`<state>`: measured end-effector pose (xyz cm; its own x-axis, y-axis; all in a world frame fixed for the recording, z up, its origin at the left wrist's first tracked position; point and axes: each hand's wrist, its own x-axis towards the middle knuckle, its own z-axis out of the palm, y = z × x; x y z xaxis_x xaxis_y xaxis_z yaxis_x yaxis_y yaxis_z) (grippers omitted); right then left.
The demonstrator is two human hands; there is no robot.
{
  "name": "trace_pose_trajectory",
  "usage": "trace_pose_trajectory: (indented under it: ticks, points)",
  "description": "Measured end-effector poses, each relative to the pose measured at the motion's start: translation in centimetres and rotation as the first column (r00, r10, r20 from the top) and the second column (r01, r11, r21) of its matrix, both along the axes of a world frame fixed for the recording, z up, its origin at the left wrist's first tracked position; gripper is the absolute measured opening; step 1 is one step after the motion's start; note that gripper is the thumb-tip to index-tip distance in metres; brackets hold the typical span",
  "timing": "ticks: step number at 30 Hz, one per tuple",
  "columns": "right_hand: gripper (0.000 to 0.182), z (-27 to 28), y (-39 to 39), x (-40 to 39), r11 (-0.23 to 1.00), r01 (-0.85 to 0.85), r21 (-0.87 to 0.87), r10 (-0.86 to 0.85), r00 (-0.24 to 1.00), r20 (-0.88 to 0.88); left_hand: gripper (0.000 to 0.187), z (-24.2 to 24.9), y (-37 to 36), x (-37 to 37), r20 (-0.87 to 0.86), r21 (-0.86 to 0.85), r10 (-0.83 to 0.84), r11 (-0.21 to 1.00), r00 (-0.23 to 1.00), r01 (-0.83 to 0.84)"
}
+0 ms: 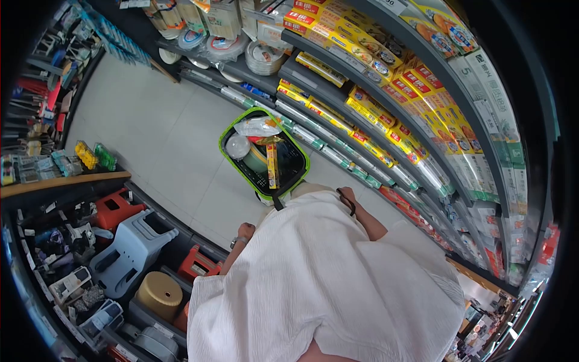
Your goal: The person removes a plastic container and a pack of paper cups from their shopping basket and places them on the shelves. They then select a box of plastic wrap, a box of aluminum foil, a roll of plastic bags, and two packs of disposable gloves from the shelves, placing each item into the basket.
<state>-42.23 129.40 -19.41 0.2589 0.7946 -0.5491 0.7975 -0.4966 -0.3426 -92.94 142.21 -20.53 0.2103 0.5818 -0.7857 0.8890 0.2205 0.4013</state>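
My left hand [246,230], with a watch on its wrist, hangs beside the white shirt; its fingers look curled and whatever may be in them is hidden. On the other side, my right hand [346,194] is close to the shirt, with a dark band [348,206] across the wrist; its fingers are mostly hidden. Ahead on the floor stands a green-rimmed black shopping basket [226,130]. Inside it lie a yellow box [272,166], a clear round container [237,146], a plastic-wrapped pack [258,127] and a green item [256,159]. The basket's black handle [277,201] reaches toward the shirt.
Shelves of yellow boxes [374,57] and film rolls [307,136] curve along the right. At lower left, shelves hold a grey-blue stool [129,247], red stools [117,209] and a gold round stool [159,291]. Pale tiled floor [151,114] runs between.
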Motion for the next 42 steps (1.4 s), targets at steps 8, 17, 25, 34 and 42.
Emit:
trace_pose_trajectory:
  ticks: [8,17,25,34,42]
  points:
    - [0.032,1.2,6.9,2.6,0.846,0.502,-0.178,-0.52,0.704,-0.484,0.031,2.4,5.5,7.1,0.049,0.081,0.289,0.953,0.956,-0.292]
    - [0.028,0.3,13.3,5.8,0.75,0.46,-0.476,-0.631,0.713,-0.305,0.034,-1.0,4.1,15.7,0.133,-0.053,0.486,0.874,0.864,-0.483]
    - [0.024,-4.8,18.6,-1.7,0.805,0.467,-0.364,-0.591,0.68,-0.434,0.033,-5.5,-0.6,17.6,0.111,-0.113,0.27,0.959,0.956,-0.258]
    - [0.022,-12.9,21.2,-14.7,0.835,0.345,-0.429,-0.509,0.78,-0.364,0.042,-13.9,5.4,14.1,0.1,0.01,0.355,0.934,0.929,-0.358]
    - [0.079,-23.9,21.8,-19.5,0.861,0.234,-0.451,-0.336,0.929,-0.158,0.037,-18.2,15.7,9.7,0.203,0.052,0.343,0.932,0.917,-0.36]
